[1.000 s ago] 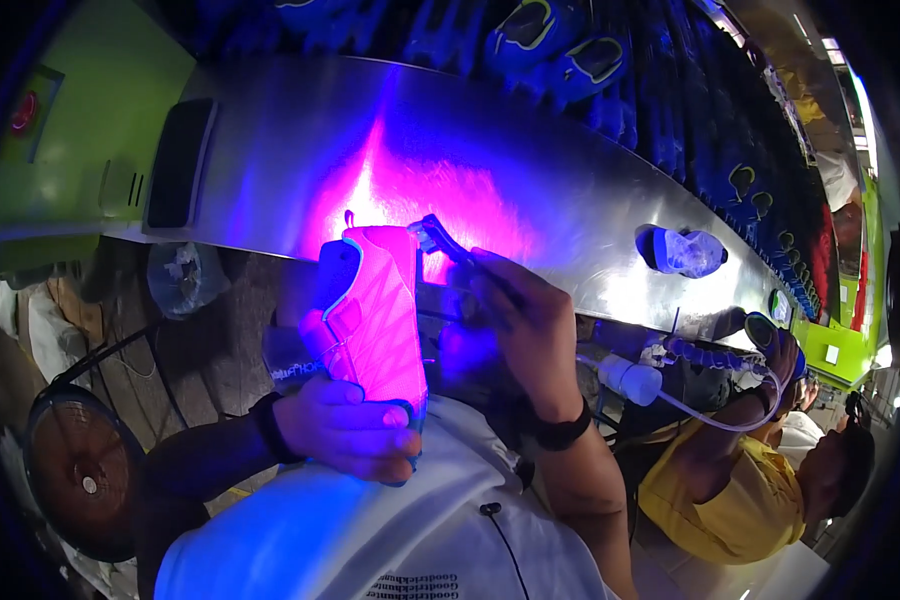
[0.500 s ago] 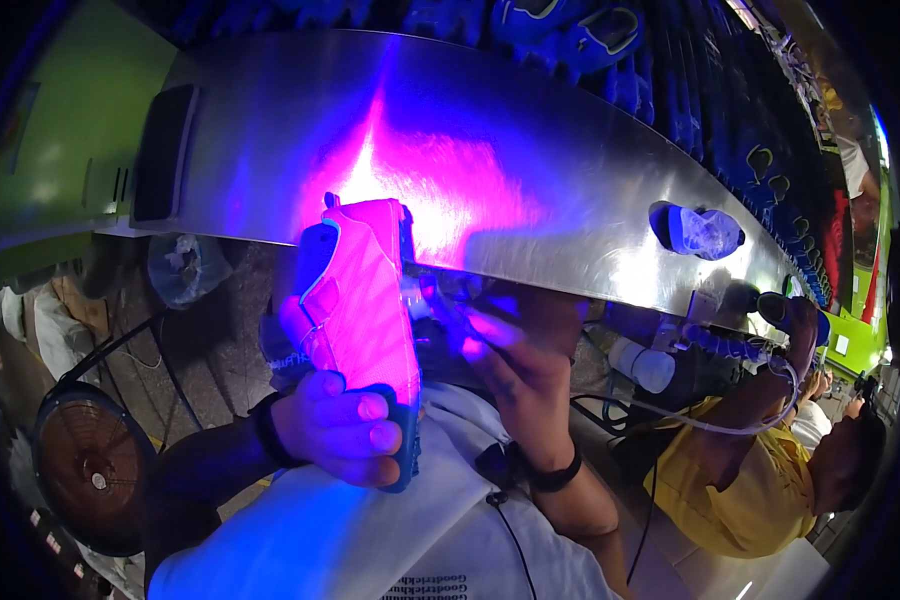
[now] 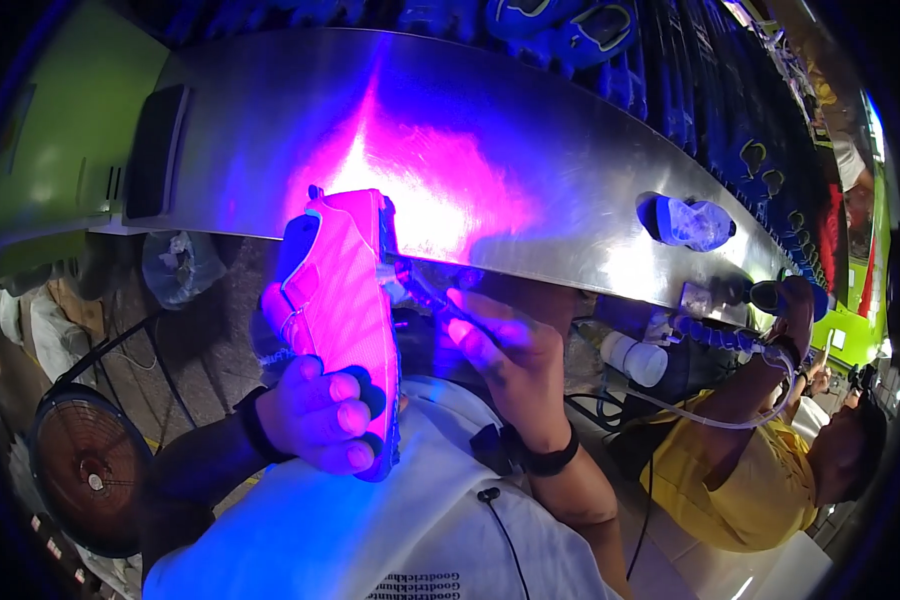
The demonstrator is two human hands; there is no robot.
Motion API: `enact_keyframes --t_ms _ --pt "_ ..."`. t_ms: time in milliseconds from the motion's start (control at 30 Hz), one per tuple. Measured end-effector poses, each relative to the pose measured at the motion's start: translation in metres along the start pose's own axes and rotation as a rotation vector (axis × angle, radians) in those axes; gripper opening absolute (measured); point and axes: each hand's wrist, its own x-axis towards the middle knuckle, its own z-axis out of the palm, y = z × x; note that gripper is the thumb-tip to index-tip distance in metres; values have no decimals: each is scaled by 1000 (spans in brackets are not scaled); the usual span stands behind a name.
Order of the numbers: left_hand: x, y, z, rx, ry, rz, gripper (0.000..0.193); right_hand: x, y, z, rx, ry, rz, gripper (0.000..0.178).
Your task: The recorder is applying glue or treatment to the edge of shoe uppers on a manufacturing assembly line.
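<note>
My left hand (image 3: 315, 415) is closed round one end of a shoe (image 3: 340, 285), which I hold up on its side above my lap. Pink and blue light floods the shoe's mesh upper, and its dark sole edge faces right. My right hand (image 3: 515, 350) pinches a slim dark-handled tool (image 3: 427, 292). The tool's pale tip is at the sole edge of the shoe; whether it touches cannot be made out in the glare. Its exact kind is unclear.
Beyond the shoe runs a metal bench (image 3: 560, 258) with another shoe (image 3: 692, 222) lying on it. Dark rollers carry more shoes (image 3: 598, 38) behind. At right, a person in yellow (image 3: 735, 470) handles a shoe near a hose (image 3: 715, 422). A fan (image 3: 92, 470) stands at left.
The shoe and my left hand have shifted slightly left in view, with the bench shifting a little too. My right hand has turned, and the dark-handled tool now shows more clearly beside the sole.
</note>
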Motion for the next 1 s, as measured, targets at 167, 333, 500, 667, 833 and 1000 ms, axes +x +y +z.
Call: enact_keyframes --t_ms 167,333,500,667,833,1000 --pt "-37 6 -3 -49 -224 -97 55 -20 -1 -13 -81 -44 -154 31" --pt "-50 11 -5 -78 -442 -206 56 -40 -23 -23 -191 -1 -135 33" --pt "58 8 -10 -232 -394 -412 59 -50 -31 -31 -230 28 -208 35" --pt "77 9 -1 -224 -348 -563 66 -56 -49 -30 -205 46 -204 35" --pt "128 8 -5 167 -177 -367 110 -58 -66 -36 -304 78 -401 36" --pt "155 0 -7 43 -152 -448 106 -49 -68 -39 -342 140 -542 36"
